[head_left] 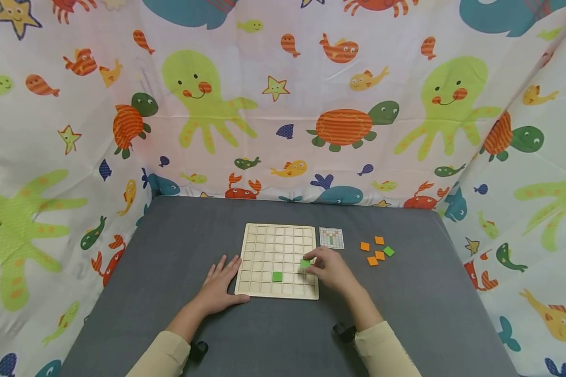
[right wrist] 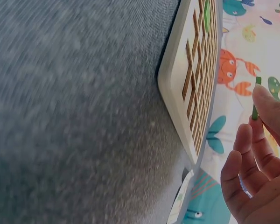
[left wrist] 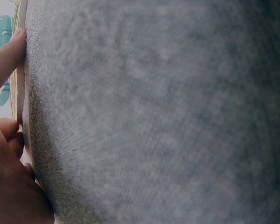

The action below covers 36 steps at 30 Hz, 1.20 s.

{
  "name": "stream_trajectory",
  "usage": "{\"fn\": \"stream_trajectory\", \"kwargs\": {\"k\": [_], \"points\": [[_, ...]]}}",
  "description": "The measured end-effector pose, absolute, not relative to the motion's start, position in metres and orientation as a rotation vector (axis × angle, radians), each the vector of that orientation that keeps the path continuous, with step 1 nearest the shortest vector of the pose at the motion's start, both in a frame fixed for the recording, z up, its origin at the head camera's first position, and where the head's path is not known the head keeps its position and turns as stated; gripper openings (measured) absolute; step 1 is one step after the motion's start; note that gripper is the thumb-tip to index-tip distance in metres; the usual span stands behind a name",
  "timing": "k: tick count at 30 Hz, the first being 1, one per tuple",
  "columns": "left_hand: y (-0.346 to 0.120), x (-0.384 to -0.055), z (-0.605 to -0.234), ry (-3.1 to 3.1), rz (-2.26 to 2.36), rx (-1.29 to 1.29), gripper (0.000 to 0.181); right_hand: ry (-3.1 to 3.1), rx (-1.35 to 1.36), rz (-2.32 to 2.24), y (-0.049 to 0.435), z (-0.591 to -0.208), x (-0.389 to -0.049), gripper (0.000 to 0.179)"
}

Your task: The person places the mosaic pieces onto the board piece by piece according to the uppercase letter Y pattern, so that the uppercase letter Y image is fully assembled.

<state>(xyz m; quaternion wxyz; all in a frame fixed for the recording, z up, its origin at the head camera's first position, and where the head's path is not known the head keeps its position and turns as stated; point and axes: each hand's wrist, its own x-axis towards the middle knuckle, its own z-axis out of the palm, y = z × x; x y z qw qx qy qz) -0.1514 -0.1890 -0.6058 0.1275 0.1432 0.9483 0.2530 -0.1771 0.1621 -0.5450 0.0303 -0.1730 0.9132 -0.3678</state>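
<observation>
A light wooden grid board [head_left: 259, 251] lies on the grey table, with one green square tile [head_left: 277, 276] set in a cell near its front. My right hand [head_left: 332, 269] pinches a second green tile [head_left: 304, 264] between thumb and finger over the board's right side; the right wrist view shows that tile [right wrist: 256, 99] edge-on, held above the board's surface. At the board's left edge rests my left hand [head_left: 220, 287], its fingers spread and the thumb by the front left corner. The left wrist view catches only part of this hand [left wrist: 11, 154] beside the board's rim.
A small printed card [head_left: 332, 238] with a coloured grid pattern lies right of the board. Farther right are several loose orange tiles [head_left: 365, 246] and one green tile [head_left: 389, 251]. A curtain [head_left: 273, 120] printed with sea animals hangs behind and beside the table [head_left: 193, 225].
</observation>
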Motion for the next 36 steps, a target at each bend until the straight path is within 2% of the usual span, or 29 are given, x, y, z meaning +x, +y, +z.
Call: {"fn": "stream_trajectory", "kwargs": {"k": [5,36], "points": [[-0.189,-0.150,-0.604,2.768,0.746,0.404,0.114,2.799,-0.597,-1.143,0.154,-0.545,-0.179,0.025],[-0.188,-0.150,-0.602,2.767,0.783,0.430,0.113,2.741,-0.552,-1.116,0.102,-0.556,-0.189,0.024]]}}
